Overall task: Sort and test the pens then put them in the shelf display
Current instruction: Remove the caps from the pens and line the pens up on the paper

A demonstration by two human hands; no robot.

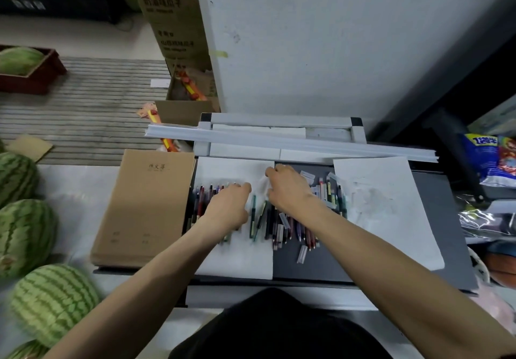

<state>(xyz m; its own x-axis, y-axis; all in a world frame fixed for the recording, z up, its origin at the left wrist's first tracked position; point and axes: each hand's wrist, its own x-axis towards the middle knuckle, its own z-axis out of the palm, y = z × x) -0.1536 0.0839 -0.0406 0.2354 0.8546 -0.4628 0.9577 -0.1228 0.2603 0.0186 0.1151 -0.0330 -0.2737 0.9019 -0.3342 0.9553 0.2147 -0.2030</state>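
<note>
Several pens lie in a loose heap across a white sheet of paper and the dark grey desk top. More pens lie in a row at the sheet's left edge, and others sit to the right. My left hand rests palm down on the left row, fingers curled; whether it grips a pen is hidden. My right hand is closed over the heap's far end, touching crumpled white wrapping.
A stack of brown notebooks lies left of the desk. A second white sheet lies at the right. Long white strips cross the back. Watermelons sit at the left. Snack bags are at the far right.
</note>
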